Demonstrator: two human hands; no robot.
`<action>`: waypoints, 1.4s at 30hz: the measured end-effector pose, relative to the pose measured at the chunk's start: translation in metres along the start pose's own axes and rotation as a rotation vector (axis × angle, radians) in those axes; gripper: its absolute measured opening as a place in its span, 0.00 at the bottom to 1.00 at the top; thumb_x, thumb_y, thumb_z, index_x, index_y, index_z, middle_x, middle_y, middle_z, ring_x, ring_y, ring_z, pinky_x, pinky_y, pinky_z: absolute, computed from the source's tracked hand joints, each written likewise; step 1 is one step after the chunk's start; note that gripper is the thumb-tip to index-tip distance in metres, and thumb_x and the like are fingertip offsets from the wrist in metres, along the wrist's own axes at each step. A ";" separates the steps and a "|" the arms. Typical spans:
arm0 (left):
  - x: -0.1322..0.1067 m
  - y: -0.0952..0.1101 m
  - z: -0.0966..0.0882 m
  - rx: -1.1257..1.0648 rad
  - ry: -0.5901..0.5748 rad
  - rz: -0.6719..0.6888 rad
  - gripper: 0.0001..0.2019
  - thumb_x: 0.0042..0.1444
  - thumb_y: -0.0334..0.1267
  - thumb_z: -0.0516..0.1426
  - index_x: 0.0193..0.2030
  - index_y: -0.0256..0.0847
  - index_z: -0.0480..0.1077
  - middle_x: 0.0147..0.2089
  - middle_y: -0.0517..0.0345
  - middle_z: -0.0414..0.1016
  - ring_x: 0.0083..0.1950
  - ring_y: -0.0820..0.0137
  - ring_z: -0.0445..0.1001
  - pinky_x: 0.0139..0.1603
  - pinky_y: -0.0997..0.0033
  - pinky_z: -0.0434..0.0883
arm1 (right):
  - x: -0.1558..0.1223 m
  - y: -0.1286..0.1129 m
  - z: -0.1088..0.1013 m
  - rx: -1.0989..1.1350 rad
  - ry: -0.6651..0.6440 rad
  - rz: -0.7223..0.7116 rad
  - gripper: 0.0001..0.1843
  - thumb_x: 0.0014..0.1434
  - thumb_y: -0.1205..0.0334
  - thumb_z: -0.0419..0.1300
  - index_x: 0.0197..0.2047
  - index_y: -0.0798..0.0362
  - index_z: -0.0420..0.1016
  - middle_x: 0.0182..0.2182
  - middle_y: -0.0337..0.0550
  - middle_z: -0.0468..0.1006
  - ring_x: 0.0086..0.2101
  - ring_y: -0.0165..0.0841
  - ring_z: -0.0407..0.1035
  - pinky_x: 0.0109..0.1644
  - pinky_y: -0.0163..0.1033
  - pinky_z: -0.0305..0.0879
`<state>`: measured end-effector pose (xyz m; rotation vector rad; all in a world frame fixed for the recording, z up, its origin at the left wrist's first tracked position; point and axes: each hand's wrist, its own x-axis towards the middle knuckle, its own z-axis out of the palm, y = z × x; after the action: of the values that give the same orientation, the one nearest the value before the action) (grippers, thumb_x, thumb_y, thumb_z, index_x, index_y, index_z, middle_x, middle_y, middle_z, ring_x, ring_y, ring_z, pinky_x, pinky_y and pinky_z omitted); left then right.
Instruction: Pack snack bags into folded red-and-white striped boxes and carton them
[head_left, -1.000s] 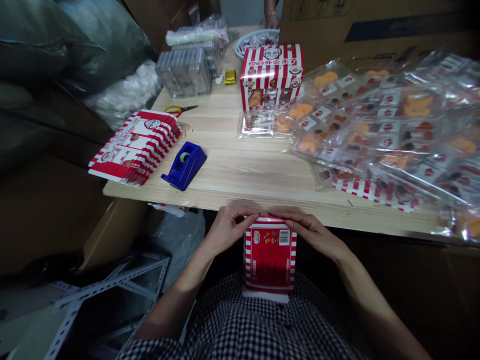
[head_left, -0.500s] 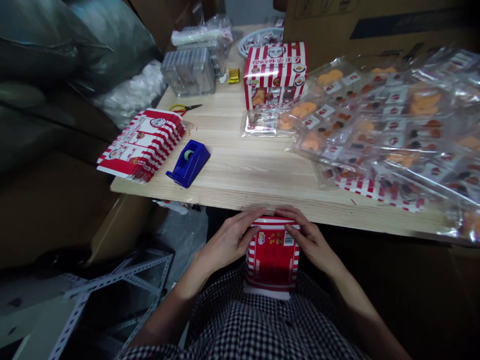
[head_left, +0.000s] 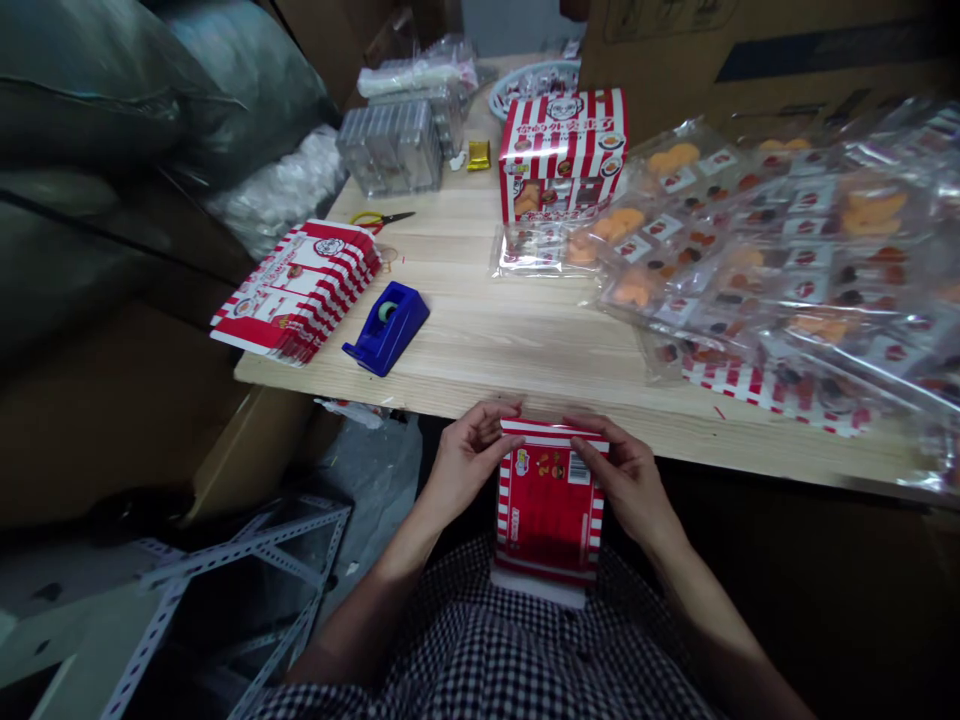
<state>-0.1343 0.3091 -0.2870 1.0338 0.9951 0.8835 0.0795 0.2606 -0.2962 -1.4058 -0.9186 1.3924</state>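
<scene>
A red and white striped carton stands upright on my lap, just below the near edge of the wooden table. My left hand grips its upper left corner, fingers curled round the top edge. On the other side my right hand clasps the upper right corner, thumb on the red face near the barcode. Both hands are closed on the carton.
A blue tape dispenser and a stack of flat striped cartons lie at the table's left. Yellow-handled scissors, clear plastic trays and an assembled striped box sit further back. Bagged snack packs cover the right side.
The carton has risen slightly and its top flap looks folded flat. Both hands shifted from the top edge to the upper corners. The camera view drifted a little left.
</scene>
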 end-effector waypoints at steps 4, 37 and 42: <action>-0.003 -0.006 0.002 0.005 0.066 0.004 0.15 0.57 0.35 0.66 0.51 0.40 0.76 0.63 0.48 0.75 0.60 0.61 0.77 0.64 0.58 0.73 | 0.004 0.001 0.004 0.095 0.023 0.073 0.14 0.61 0.52 0.67 0.49 0.44 0.80 0.51 0.44 0.80 0.47 0.41 0.76 0.50 0.46 0.73; -0.035 0.031 -0.011 0.101 0.012 -0.037 0.04 0.58 0.36 0.65 0.36 0.38 0.80 0.49 0.48 0.83 0.48 0.64 0.82 0.48 0.70 0.77 | -0.032 -0.026 0.010 0.077 -0.191 0.078 0.14 0.68 0.52 0.59 0.52 0.41 0.80 0.51 0.42 0.82 0.46 0.36 0.78 0.53 0.42 0.74; -0.031 0.018 -0.010 0.117 -0.009 -0.104 0.09 0.59 0.39 0.65 0.44 0.39 0.79 0.52 0.49 0.82 0.50 0.64 0.80 0.51 0.69 0.75 | -0.028 -0.015 0.009 0.128 -0.171 0.150 0.13 0.68 0.52 0.59 0.52 0.44 0.80 0.51 0.43 0.82 0.47 0.36 0.77 0.54 0.42 0.72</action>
<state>-0.1554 0.2886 -0.2643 1.0734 1.0934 0.7413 0.0699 0.2399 -0.2727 -1.2952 -0.8300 1.6753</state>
